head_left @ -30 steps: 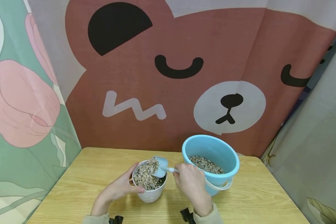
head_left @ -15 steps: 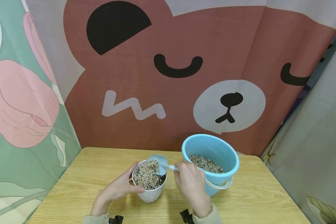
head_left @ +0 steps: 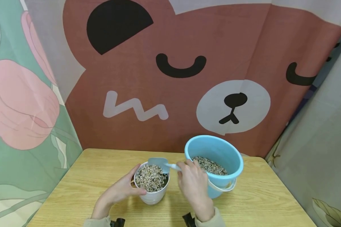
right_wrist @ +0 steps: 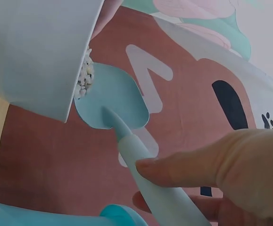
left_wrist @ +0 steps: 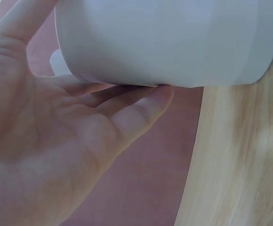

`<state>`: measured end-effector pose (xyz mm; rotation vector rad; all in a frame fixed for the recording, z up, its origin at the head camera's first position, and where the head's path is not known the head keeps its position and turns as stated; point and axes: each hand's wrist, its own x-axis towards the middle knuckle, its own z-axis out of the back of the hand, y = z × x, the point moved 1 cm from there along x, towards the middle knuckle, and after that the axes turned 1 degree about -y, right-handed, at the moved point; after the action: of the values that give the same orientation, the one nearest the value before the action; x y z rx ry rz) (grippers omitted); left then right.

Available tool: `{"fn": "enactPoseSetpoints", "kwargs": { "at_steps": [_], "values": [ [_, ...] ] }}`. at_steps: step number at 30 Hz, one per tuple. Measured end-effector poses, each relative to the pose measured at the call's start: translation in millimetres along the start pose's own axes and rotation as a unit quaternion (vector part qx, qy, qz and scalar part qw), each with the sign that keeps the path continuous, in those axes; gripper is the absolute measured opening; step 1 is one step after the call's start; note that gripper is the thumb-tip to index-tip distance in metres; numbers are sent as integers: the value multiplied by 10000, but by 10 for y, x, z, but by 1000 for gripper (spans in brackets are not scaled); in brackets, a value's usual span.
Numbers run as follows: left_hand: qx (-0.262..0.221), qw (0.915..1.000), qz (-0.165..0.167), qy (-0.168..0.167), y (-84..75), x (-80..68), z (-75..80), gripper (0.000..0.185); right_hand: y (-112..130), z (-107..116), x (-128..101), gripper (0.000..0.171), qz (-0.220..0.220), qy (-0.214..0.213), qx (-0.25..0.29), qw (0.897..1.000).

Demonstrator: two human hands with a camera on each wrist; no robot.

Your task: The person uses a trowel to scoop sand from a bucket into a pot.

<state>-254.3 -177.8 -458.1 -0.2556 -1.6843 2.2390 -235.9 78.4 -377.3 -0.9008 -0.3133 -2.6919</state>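
Left hand cups the white pot; right hand pinches the blue scoop, seemingly emptied over it; next, back to the blue bucket.

The table is light wood with visible grain and a matt finish. The white pot looks smooth and slightly glossy, the blue bucket and the small scoop smooth plastic. The gravel is rough and grainy. The far backdrop is creased matt cloth.
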Motion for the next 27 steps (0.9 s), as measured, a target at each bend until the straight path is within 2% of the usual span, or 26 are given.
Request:
{"fn": "enactPoseSetpoints", "kwargs": {
  "at_steps": [14,27],
  "values": [
    [-1,10000,-13,2,-18,7,-3,112,-14,-56,-9,27,253,-637,15,9976],
    [-4,9999,88,-63,-7,6,4,111,-89,-50,13,25,338,-876,327,9950]
  ]
}}
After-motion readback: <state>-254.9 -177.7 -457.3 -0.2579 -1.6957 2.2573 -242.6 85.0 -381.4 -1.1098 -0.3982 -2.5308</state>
